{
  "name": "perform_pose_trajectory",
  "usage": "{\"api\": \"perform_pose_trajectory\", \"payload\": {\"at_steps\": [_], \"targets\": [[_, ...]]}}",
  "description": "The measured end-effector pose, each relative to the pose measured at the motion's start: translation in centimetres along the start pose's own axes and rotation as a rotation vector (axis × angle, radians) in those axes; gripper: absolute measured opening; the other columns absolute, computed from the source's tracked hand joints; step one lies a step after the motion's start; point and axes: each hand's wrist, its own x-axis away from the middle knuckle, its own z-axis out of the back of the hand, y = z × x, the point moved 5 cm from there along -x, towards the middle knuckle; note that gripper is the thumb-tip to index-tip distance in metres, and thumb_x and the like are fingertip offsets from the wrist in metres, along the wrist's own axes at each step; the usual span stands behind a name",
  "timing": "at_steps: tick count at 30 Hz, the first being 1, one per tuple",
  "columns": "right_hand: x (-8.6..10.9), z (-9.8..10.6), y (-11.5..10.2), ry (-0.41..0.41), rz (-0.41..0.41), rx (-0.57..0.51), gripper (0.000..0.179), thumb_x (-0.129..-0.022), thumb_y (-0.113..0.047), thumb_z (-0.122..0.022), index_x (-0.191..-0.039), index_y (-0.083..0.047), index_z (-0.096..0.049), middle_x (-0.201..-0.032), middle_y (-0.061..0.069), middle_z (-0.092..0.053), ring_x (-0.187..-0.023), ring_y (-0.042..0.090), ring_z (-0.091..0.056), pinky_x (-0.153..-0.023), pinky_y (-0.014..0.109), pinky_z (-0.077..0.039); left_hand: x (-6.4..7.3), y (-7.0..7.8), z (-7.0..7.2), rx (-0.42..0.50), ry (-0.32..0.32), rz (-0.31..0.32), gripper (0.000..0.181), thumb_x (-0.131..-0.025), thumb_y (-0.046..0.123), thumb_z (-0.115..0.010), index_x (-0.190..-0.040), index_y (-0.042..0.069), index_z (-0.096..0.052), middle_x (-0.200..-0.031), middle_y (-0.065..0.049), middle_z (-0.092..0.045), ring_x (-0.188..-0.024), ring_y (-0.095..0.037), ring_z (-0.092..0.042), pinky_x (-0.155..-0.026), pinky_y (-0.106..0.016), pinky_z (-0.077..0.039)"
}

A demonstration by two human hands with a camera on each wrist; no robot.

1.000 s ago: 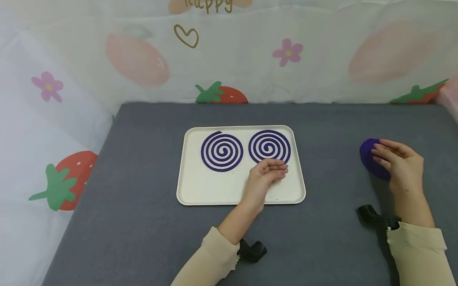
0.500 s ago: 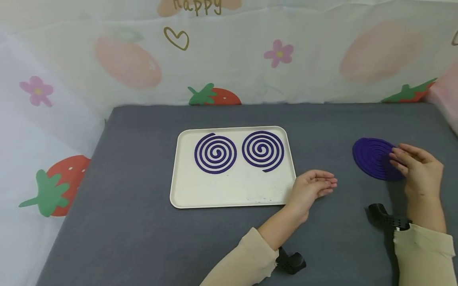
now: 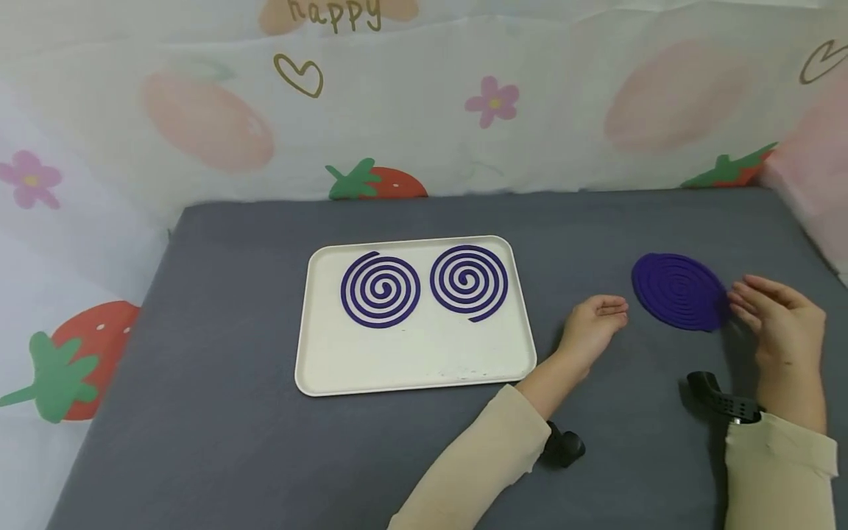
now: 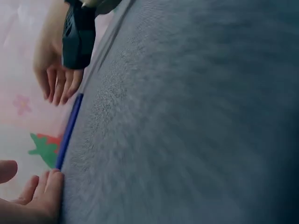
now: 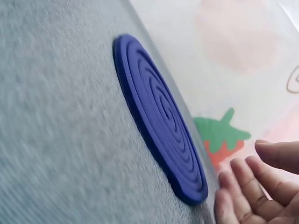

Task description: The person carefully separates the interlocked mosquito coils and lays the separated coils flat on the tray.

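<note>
A dark blue mosquito coil disc (image 3: 680,292), its rings packed tightly together, lies flat on the grey cloth at the right. My left hand (image 3: 594,330) is just left of it, fingers extended; whether they touch its edge I cannot tell. Beyond the disc's right edge is my right hand (image 3: 782,324), its fingers loosely bent and holding nothing. The right wrist view shows that hand's fingers (image 5: 247,191) apart from the disc (image 5: 159,121). On the white tray (image 3: 397,372), two separated spiral coils, a left one (image 3: 380,291) and a right one (image 3: 469,283), lie side by side.
Dark crumbs (image 3: 457,377) are scattered near the tray's front edge. Black camera mounts stick out at the left wrist (image 3: 563,447) and the right wrist (image 3: 722,399). A printed curtain (image 3: 397,110) hangs along the table's back edge.
My left hand has moved right, off the tray to beside the coil disc. My right hand has drawn back from the disc, which now shows whole. The head view has turned rightward.
</note>
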Motion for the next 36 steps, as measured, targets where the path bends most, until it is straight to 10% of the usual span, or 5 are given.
{"api": "perform_pose_trajectory", "payload": {"at_steps": [6, 25, 36], "targets": [[-0.4, 0.3, 0.6, -0.018, -0.057, 0.161, 0.02, -0.086, 0.006, -0.061, -0.082, -0.012, -0.068, -0.072, -0.006, -0.067, -0.066, 0.002, -0.065, -0.057, 0.013, -0.051, -1.4, -0.6, -0.3, 0.217, -0.085, 0.054, 0.039, -0.09, -0.006, -0.052, -0.128, -0.01, -0.049, -0.129, -0.018, -0.054, -0.117, -0.026, -0.055, -0.095, -0.028, -0.046], [-0.5, -0.4, 1.4, -0.281, -0.27, -0.038, 0.02, -0.086, 0.013, -0.057, -0.087, -0.003, -0.07, -0.082, 0.003, -0.064, -0.07, 0.014, -0.063, -0.059, 0.024, -0.053, -2.2, -0.8, -0.8, 0.241, -0.14, 0.053, 0.043, -0.091, -0.007, -0.05, -0.133, -0.01, -0.044, -0.135, -0.018, -0.049, -0.123, -0.026, -0.049, -0.098, -0.029, -0.043], [-0.5, -0.2, 1.3, -0.234, -0.222, -0.113, 0.025, -0.084, 0.02, -0.055, -0.089, -0.002, -0.067, -0.076, 0.009, -0.068, -0.066, 0.016, -0.065, -0.055, 0.026, -0.054, -2.1, -1.0, -0.9, 0.254, -0.15, 0.03, 0.044, -0.09, -0.009, -0.049, -0.134, -0.011, -0.042, -0.134, -0.019, -0.05, -0.124, -0.028, -0.048, -0.099, -0.03, -0.043]]}}
